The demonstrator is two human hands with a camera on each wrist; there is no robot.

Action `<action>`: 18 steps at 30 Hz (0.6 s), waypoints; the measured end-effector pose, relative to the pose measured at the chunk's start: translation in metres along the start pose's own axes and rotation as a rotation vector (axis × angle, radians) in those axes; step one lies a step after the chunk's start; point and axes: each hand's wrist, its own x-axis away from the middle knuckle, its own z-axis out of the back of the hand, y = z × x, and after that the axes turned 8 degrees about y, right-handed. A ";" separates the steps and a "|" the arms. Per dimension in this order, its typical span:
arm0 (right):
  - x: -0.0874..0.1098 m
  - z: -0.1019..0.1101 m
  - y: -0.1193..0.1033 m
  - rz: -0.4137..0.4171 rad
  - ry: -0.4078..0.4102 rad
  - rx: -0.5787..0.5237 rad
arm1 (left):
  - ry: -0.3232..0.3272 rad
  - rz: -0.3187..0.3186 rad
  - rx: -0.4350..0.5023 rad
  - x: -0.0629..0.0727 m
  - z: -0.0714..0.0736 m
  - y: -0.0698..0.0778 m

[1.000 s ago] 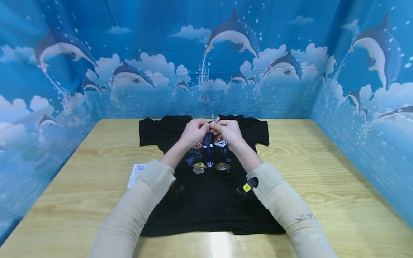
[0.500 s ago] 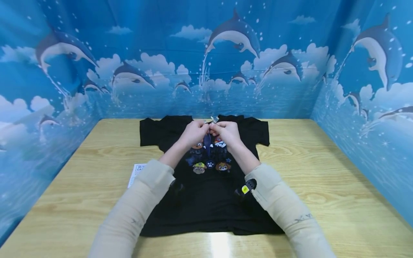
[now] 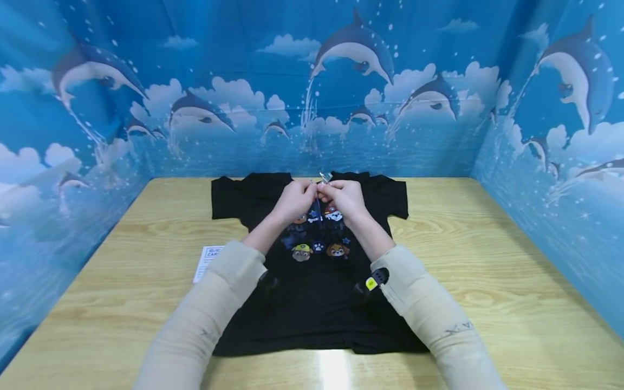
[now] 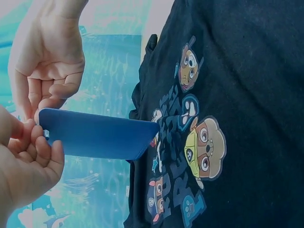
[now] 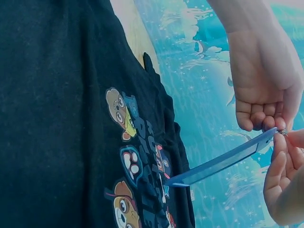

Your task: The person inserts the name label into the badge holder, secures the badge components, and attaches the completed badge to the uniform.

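A blue ID card holder (image 4: 97, 135) hangs from my fingertips over the black T-shirt (image 3: 319, 303). My left hand (image 3: 294, 199) pinches at the top end of the holder. Close against it, my right hand (image 3: 345, 198) pinches the metal clip (image 3: 325, 177), which sticks up past its fingertips. In the right wrist view the holder (image 5: 221, 164) slants down, its lower end overlapping the shirt's cartoon dog print (image 5: 124, 204). Fingers largely hide the join between clip and holder.
A white printed card (image 3: 205, 259) lies on the wooden table (image 3: 487, 260), partly behind the left sleeve (image 3: 214, 303). Dolphin-printed blue curtains (image 3: 244, 141) enclose the back and sides. A black band with a yellow piece (image 3: 372, 283) is on the right wrist.
The metal clip has tilted and now sticks up further above the right fingertips. The hanging holder has turned slightly and looks narrower. Both hands stay nearly in place.
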 end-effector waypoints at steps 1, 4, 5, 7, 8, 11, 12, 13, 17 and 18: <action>0.000 0.000 0.000 -0.002 0.000 -0.002 | 0.009 -0.008 -0.001 0.000 0.000 0.000; -0.001 0.000 0.000 -0.017 -0.003 -0.014 | 0.030 -0.028 0.005 -0.001 0.000 -0.001; 0.000 0.000 0.000 -0.024 -0.008 -0.023 | 0.032 -0.032 0.012 -0.001 0.001 -0.001; 0.000 -0.001 -0.001 -0.038 -0.012 -0.036 | 0.031 -0.028 0.041 -0.001 0.002 -0.002; 0.000 -0.001 -0.002 -0.045 -0.013 -0.041 | 0.031 -0.029 0.052 -0.001 0.002 -0.002; 0.001 -0.001 -0.003 -0.068 -0.017 -0.065 | 0.026 -0.026 0.082 -0.001 0.004 -0.003; 0.002 -0.001 -0.003 -0.074 -0.020 -0.072 | 0.026 -0.027 0.088 -0.001 0.004 -0.003; 0.002 -0.001 -0.003 -0.080 -0.022 -0.083 | 0.025 -0.030 0.095 -0.001 0.004 -0.004; 0.002 -0.001 -0.001 -0.096 -0.031 -0.115 | 0.039 -0.047 0.123 -0.001 0.003 -0.006; 0.002 -0.001 -0.001 -0.099 -0.032 -0.120 | 0.043 -0.049 0.130 -0.001 0.003 -0.007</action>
